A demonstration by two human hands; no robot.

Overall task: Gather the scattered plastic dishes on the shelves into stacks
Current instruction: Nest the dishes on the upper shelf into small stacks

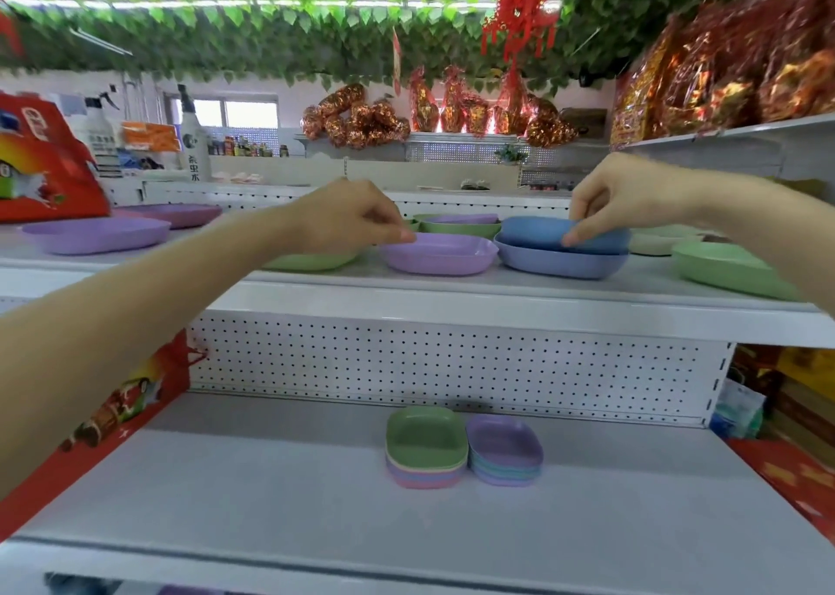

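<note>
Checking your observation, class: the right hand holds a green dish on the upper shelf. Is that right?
No. In the head view, the right hand holds a blue dish, not green, on the upper shelf.

Single head-worn camera faces the shelves [452, 310] squarely, close, at upper-shelf height.

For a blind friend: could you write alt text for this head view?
A person's right hand grips a blue dish nested in a periwinkle dish on a shop shelf, while the left hand pinches a purple dish beside it. On the lower shelf stand a green-topped stack and a purple-topped stack.
</note>
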